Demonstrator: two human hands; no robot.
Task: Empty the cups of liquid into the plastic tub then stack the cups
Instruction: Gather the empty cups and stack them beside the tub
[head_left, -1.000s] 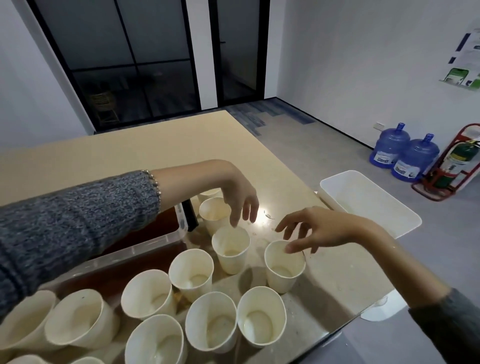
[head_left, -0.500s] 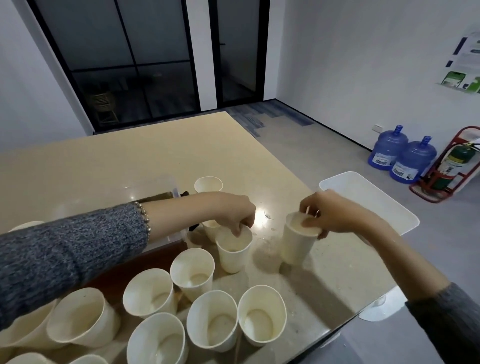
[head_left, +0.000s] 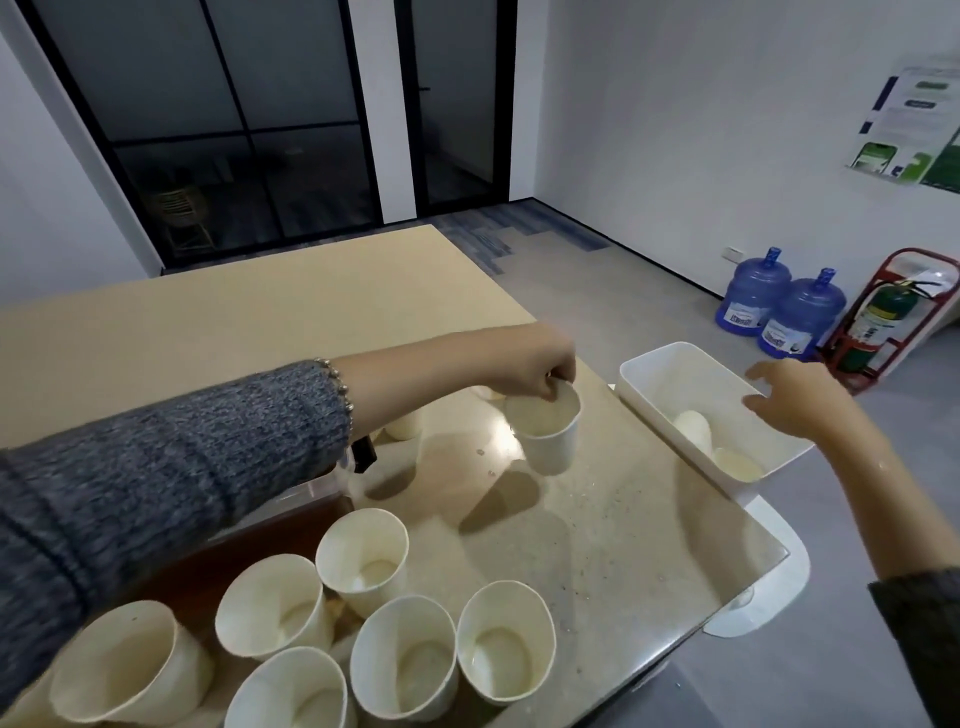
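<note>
Left hand (head_left: 535, 366): pinches the far rim of a paper cup (head_left: 545, 431), which hangs below the fingers, clear of the table (head_left: 260, 312).
Right hand (head_left: 795, 397): fingers spread, empty, over the white tub (head_left: 654, 374) on the right.
Dropped cup (head_left: 693, 428): on its side in the tub.
Other cups (head_left: 363, 556): clustered near left.

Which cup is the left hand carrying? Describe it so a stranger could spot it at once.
Start at the white plastic tub at the table's right edge. Just left of it the left hand pinches the rim of one paper cup. It alone hangs above the table; the others stand clustered nearer the camera.
</note>
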